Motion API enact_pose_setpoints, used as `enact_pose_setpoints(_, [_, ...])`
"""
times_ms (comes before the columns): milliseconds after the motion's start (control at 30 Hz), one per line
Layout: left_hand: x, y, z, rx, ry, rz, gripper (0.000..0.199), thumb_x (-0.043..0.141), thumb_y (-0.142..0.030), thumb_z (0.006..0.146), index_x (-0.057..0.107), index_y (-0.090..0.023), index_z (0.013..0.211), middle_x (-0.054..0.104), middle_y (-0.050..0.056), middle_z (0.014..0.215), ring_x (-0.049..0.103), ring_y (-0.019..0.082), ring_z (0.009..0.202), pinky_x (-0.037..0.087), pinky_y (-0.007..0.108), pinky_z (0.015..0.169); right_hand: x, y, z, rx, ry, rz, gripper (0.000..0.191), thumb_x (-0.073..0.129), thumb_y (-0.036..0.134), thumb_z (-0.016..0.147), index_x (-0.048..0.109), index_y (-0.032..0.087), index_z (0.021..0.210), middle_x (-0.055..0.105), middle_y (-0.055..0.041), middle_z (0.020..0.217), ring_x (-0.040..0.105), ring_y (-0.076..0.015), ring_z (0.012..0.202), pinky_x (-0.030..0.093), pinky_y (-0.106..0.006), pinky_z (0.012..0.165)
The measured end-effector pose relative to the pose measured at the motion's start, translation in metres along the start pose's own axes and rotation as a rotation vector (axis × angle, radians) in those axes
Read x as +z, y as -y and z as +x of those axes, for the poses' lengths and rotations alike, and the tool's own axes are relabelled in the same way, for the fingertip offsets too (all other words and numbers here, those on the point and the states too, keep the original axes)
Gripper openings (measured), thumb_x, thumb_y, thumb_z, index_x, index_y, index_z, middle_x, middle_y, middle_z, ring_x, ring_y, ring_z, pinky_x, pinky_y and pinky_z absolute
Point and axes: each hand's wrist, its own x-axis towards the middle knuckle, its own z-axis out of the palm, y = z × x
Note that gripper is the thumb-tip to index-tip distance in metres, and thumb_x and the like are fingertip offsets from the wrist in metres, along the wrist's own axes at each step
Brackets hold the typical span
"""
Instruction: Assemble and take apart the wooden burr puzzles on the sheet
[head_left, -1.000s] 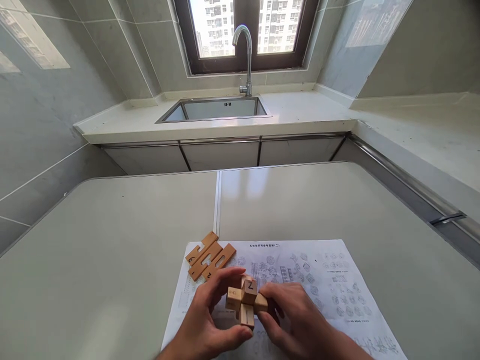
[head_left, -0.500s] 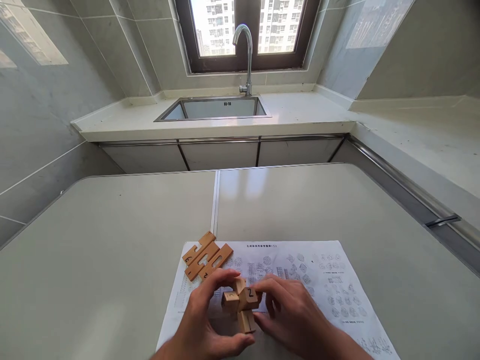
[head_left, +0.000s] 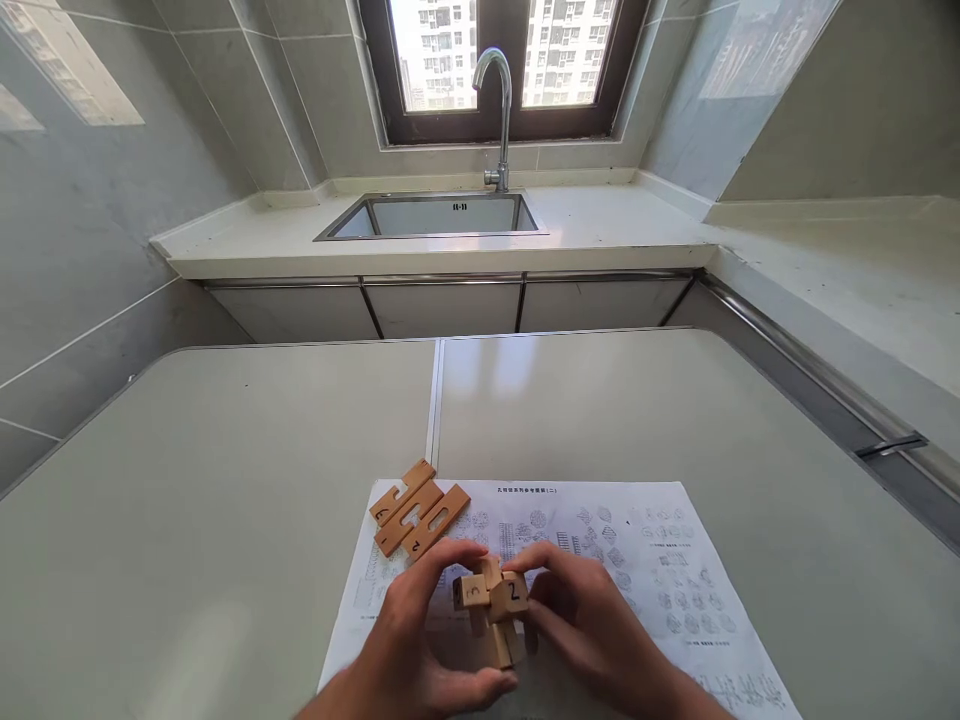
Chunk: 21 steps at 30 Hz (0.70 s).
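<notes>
Both my hands hold a wooden interlocking puzzle (head_left: 491, 598) made of crossed blocks, some marked with numbers such as 2. My left hand (head_left: 409, 635) is curved round it, with a fingertip at its top and the thumb at its bottom end. The fingers of my right hand (head_left: 574, 610) grip the block marked 2 on the right side. Beyond my left hand, several flat wooden pieces (head_left: 409, 515) with slots and notches lie side by side, partly on a printed sheet (head_left: 645, 560). The puzzle's underside is hidden.
The sheet with small puzzle drawings lies on a pale table (head_left: 225, 480) with a seam (head_left: 435, 400) down its middle. Beyond the table stand a white counter (head_left: 600, 215), a sink (head_left: 442, 215) and a tap (head_left: 502, 120) below a window.
The puzzle has turned slightly in my hands, and the block marked 2 has tilted. My right thumb has moved up from the lower block towards the block marked 2. The view has shifted a little.
</notes>
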Motion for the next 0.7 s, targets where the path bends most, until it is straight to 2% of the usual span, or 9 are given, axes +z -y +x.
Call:
enact_pose_setpoints(133, [0.002, 0.005, -0.003, -0.018, -0.010, -0.004, 0.081, 0.091, -0.045, 0.071, 0.049, -0.031, 0.139, 0.073, 0.006, 0.121, 0.075, 0.028, 0.106, 0.063, 0.037, 0.091, -0.001, 0.005, 0.002, 0.002, 0.045, 0.014, 0.019, 0.063, 0.019, 0.092, 0.064, 0.024, 0.110, 0.067, 0.0023, 0.073, 0.063, -0.0145, 0.064, 0.049, -0.025, 0.062])
enact_pose_setpoints(233, [0.002, 0.004, -0.002, -0.030, -0.027, -0.028, 0.077, 0.089, -0.048, 0.075, 0.049, -0.032, 0.139, 0.073, 0.006, 0.120, 0.075, 0.027, 0.105, 0.063, 0.036, 0.091, -0.001, 0.006, 0.002, -0.021, 0.049, -0.022, 0.033, 0.068, 0.020, 0.088, 0.060, 0.027, 0.119, 0.067, 0.0028, 0.080, 0.061, -0.0131, 0.063, 0.052, -0.024, 0.060])
enact_pose_setpoints(300, [0.001, 0.001, 0.001, -0.036, -0.034, -0.054, 0.074, 0.087, -0.049, 0.077, 0.049, -0.033, 0.139, 0.072, 0.005, 0.118, 0.075, 0.026, 0.105, 0.062, 0.035, 0.092, 0.001, 0.004, 0.001, -0.065, 0.047, -0.053, 0.047, 0.069, 0.015, 0.085, 0.054, 0.030, 0.127, 0.069, 0.0015, 0.093, 0.063, -0.0121, 0.065, 0.054, -0.024, 0.061])
enact_pose_setpoints(367, [0.000, -0.001, 0.003, -0.048, -0.027, -0.076, 0.071, 0.086, -0.049, 0.079, 0.049, -0.033, 0.138, 0.072, 0.004, 0.117, 0.075, 0.025, 0.105, 0.062, 0.035, 0.092, 0.003, 0.001, 0.000, -0.154, 0.029, -0.084, 0.060, 0.068, 0.011, 0.082, 0.048, 0.033, 0.135, 0.067, -0.0025, 0.115, 0.067, -0.0131, 0.074, 0.056, -0.023, 0.061])
enact_pose_setpoints(467, [-0.001, -0.002, 0.004, -0.073, -0.016, -0.080, 0.070, 0.084, -0.051, 0.081, 0.049, -0.034, 0.139, 0.072, 0.004, 0.117, 0.074, 0.026, 0.108, 0.062, 0.036, 0.093, 0.007, -0.004, -0.002, -0.313, -0.063, -0.220, 0.070, 0.070, 0.013, 0.083, 0.040, 0.035, 0.143, 0.060, -0.0071, 0.129, 0.071, -0.0172, 0.087, 0.059, -0.026, 0.063])
enact_pose_setpoints(567, [0.001, -0.002, 0.002, -0.091, -0.011, -0.096, 0.064, 0.080, -0.054, 0.084, 0.051, -0.034, 0.137, 0.071, 0.005, 0.121, 0.073, 0.027, 0.110, 0.062, 0.037, 0.094, 0.009, -0.004, -0.002, -0.452, -0.191, -0.435, 0.070, 0.075, 0.027, 0.088, 0.037, 0.030, 0.146, 0.059, -0.0129, 0.132, 0.073, -0.0229, 0.091, 0.062, -0.032, 0.064])
enact_pose_setpoints(700, [0.007, -0.009, -0.001, -0.137, 0.032, -0.193, 0.059, 0.077, -0.054, 0.088, 0.051, -0.032, 0.136, 0.071, 0.006, 0.121, 0.074, 0.026, 0.106, 0.061, 0.036, 0.093, 0.009, 0.001, -0.001, -0.585, -0.289, -0.606, 0.055, 0.066, 0.044, 0.098, 0.042, 0.023, 0.143, 0.062, -0.0167, 0.128, 0.074, -0.0264, 0.095, 0.064, -0.036, 0.068])
